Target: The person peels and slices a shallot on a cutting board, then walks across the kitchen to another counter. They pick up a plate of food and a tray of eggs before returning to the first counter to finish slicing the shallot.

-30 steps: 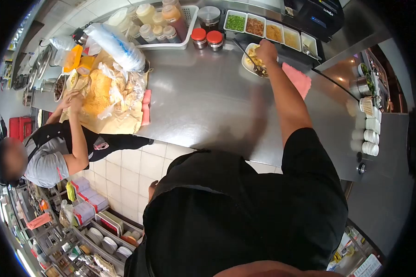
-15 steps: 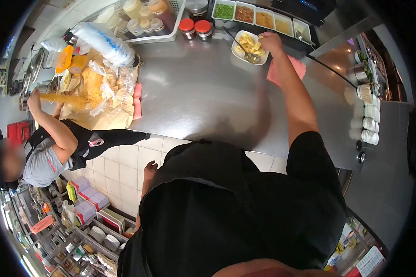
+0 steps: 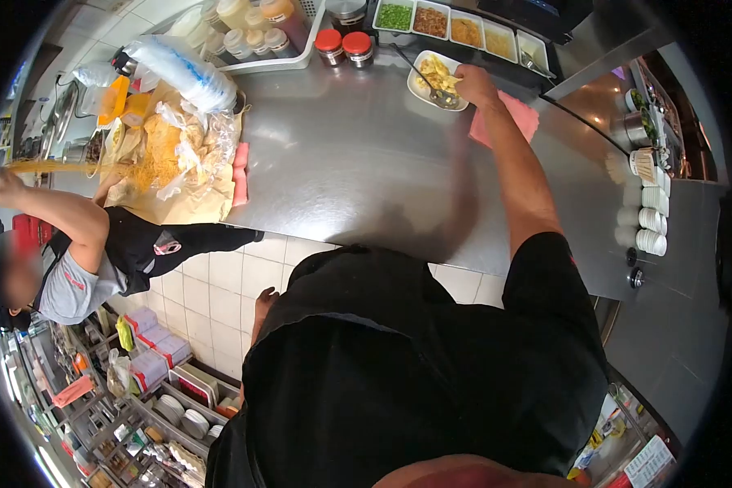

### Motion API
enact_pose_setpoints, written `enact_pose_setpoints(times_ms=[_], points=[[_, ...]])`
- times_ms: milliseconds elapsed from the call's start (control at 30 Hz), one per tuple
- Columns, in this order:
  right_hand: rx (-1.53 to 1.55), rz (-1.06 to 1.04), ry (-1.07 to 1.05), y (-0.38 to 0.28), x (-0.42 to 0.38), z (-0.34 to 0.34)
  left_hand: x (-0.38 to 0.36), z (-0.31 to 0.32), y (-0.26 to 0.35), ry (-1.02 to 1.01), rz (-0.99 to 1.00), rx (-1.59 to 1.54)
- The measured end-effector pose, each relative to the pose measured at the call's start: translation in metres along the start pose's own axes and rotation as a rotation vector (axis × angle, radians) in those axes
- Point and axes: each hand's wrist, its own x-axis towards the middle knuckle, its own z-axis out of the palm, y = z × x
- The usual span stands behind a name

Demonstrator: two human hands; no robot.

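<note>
My right hand (image 3: 475, 84) reaches across the steel counter to a white dish (image 3: 433, 105) of yellow food in pieces (image 3: 436, 73). Its fingers are closed together at the dish's right side, against the food; what they pinch is hidden. A metal spoon (image 3: 442, 98) rests in the dish, its dark handle sticking out past the upper-left rim. Under my right wrist lies a folded pink cloth (image 3: 504, 119). My left hand (image 3: 266, 302) hangs low beside my body, off the counter, holding nothing visible, its fingers loosely apart.
White trays of toppings (image 3: 429, 22) line the counter's back, near red-lidded jars (image 3: 357, 47) and a bottle basket (image 3: 281, 63). At left, a co-worker (image 3: 81, 268) lifts yellow noodles (image 3: 53, 166) above brown paper (image 3: 175, 213). Stacked white cups (image 3: 652, 218) stand at right.
The co-worker's raised hand has moved farther left, stretching the noodles out. My right hand stays at the dish, which has shifted slightly. My left hand has hardly moved.
</note>
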Motion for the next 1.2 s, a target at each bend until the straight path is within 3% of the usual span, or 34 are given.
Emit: enact_pose_setpoints(times_ms=[133,233,333,433,633,733,800,867,967,1067,1133,1200], points=[[0.159,-0.004,-0.049,0.014,0.004,0.002,-0.013,-0.003,0.017,0.025,-0.101,0.058],[0.11,-0.03,0.03,0.014,-0.004,0.001,-0.015,-0.001,0.002,0.085,-0.025,0.13],[0.029,-0.118,0.129,0.01,-0.012,0.006,-0.031,-0.006,0.025,0.066,0.127,0.34],[0.001,-0.066,0.117,0.004,-0.021,0.001,-0.014,-0.004,-0.03,0.062,-0.061,-0.189],[-0.134,-0.013,-0.111,0.001,-0.019,-0.022,-0.043,0.004,0.022,0.102,-0.139,-0.072],[0.153,-0.065,0.119,0.032,-0.005,-0.012,-0.059,0.008,0.057,0.119,-0.184,-0.143],[0.743,0.303,-0.145,0.017,-0.016,-0.039,-0.062,0.01,0.055,0.087,-0.188,0.006],[1.307,0.329,-0.106,0.024,-0.025,-0.037,-0.045,0.009,0.017,0.09,-0.15,0.103],[1.643,0.357,-0.12,-0.035,-0.073,-0.05,-0.048,0.013,0.017,0.119,-0.166,0.128],[1.949,0.421,-0.264,-0.091,-0.132,-0.023,-0.054,0.005,0.032,0.125,-0.128,0.221],[1.908,0.296,-0.568,-0.133,-0.176,0.001,-0.058,0.001,0.03,0.171,-0.143,0.136],[1.774,0.12,-0.72,-0.193,-0.224,0.026,-0.059,-0.006,0.014,0.172,-0.113,0.113]])
